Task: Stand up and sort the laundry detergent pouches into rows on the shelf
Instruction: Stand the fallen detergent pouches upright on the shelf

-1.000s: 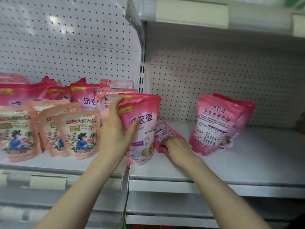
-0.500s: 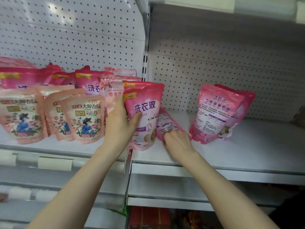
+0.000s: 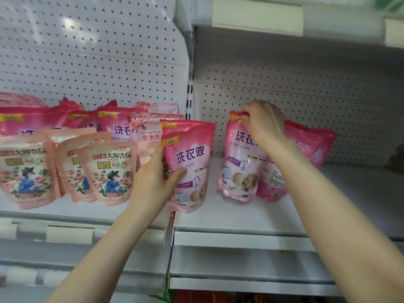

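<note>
My left hand (image 3: 157,182) grips the left side of a pink detergent pouch (image 3: 192,162) that stands upright at the seam between the two shelf bays, with a second like pouch right behind it. My right hand (image 3: 262,123) pinches the top edge of another pink pouch (image 3: 238,169), which stands upright on the white right shelf (image 3: 229,217). Behind my right forearm stand two more pink pouches (image 3: 310,143), one showing its back label. On the left shelf stand several peach floral pouches (image 3: 109,171) in front and darker pink ones (image 3: 118,123) behind.
Perforated white back panels (image 3: 284,101) close off both bays. An upper shelf (image 3: 284,20) with price-tag strips overhangs the right bay. The right shelf's far right end (image 3: 360,193) is bare. A lower shelf rail (image 3: 240,278) runs below.
My right hand lifted the pouch that lay flat and set it upright, and now holds its top. My left hand kept its hold on the front pouch. The camera view shifted slightly.
</note>
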The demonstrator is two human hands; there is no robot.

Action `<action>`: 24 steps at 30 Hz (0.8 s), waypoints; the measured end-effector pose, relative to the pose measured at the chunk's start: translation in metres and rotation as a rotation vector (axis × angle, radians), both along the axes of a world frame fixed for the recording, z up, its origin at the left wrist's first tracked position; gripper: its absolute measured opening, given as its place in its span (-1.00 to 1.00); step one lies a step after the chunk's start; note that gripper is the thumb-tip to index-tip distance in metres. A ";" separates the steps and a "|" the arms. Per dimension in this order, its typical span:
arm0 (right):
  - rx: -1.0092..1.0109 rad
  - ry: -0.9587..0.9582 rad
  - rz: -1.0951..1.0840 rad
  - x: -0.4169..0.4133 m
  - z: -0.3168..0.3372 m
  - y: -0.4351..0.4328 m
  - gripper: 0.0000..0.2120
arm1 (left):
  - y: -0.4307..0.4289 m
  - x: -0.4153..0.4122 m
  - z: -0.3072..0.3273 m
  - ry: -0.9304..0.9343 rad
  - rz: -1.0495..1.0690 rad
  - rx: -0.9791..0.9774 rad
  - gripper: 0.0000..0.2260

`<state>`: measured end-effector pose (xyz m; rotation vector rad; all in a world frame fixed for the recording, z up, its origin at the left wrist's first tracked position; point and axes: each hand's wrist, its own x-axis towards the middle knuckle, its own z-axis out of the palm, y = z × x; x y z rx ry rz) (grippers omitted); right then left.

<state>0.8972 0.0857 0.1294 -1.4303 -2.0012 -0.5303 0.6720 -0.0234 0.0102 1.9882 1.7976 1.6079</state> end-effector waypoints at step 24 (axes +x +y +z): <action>-0.057 0.085 0.081 -0.002 -0.019 -0.015 -0.77 | 0.008 0.005 0.003 -0.053 0.073 0.030 -0.57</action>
